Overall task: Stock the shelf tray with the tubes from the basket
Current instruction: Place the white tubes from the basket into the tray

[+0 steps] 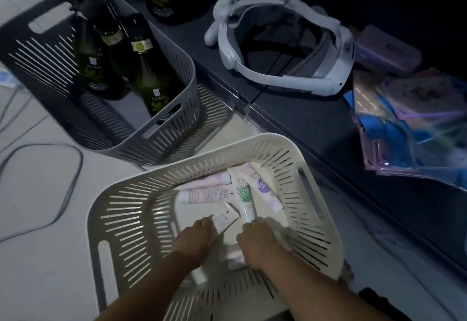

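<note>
A white slotted basket (pixel 141 209) stands on the pale floor and holds several tubes. A green-printed tube (pixel 243 194) and a purple-printed tube (pixel 265 187) lie at its far side, with pink tubes (pixel 207 194) next to them. My left hand (pixel 194 240) reaches into the basket and grips a white tube (pixel 225 218), whose flat crimped end sticks out past the fingers. My right hand (pixel 257 242) is also inside, fingers curled over a blurred pinkish tube (pixel 233 256), close to the green tube's cap. The dark shelf (pixel 303 123) runs along the right.
A grey slotted basket (pixel 177 128) with dark green bottles (pixel 151 86) stands at the upper left, touching the shelf edge. On the shelf lie a white headset (pixel 278 78), a lilac box (pixel 386 50) and shiny packets (pixel 409 128). A grey cable (pixel 73 169) loops over the floor on the left.
</note>
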`<state>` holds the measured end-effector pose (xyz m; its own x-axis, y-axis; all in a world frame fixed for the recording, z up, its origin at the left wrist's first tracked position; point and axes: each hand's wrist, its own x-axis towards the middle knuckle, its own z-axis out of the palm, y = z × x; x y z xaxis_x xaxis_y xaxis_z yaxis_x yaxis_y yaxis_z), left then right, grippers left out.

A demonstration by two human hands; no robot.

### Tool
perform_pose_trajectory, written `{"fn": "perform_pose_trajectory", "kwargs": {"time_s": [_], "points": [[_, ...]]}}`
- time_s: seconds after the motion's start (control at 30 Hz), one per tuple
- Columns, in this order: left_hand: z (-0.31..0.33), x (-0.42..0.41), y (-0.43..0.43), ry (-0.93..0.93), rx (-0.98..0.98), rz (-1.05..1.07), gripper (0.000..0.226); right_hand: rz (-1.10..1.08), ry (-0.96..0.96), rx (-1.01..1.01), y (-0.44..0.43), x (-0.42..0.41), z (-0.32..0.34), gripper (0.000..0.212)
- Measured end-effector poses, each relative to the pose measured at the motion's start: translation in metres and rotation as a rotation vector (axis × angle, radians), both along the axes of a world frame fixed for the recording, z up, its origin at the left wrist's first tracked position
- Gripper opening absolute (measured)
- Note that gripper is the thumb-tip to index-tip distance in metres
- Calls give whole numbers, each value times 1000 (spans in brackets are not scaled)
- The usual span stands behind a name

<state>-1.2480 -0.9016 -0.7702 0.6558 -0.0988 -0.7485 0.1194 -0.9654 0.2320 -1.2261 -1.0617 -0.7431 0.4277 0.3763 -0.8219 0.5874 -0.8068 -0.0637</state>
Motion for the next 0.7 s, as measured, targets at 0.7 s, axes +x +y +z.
{"fn": "perform_pose_trajectory", "kwargs": {"time_s": [0.7], "points": [[212, 67, -30, -206, -878, 718, 24, -1488, -70, 1028, -43, 40, 183, 8]]}}
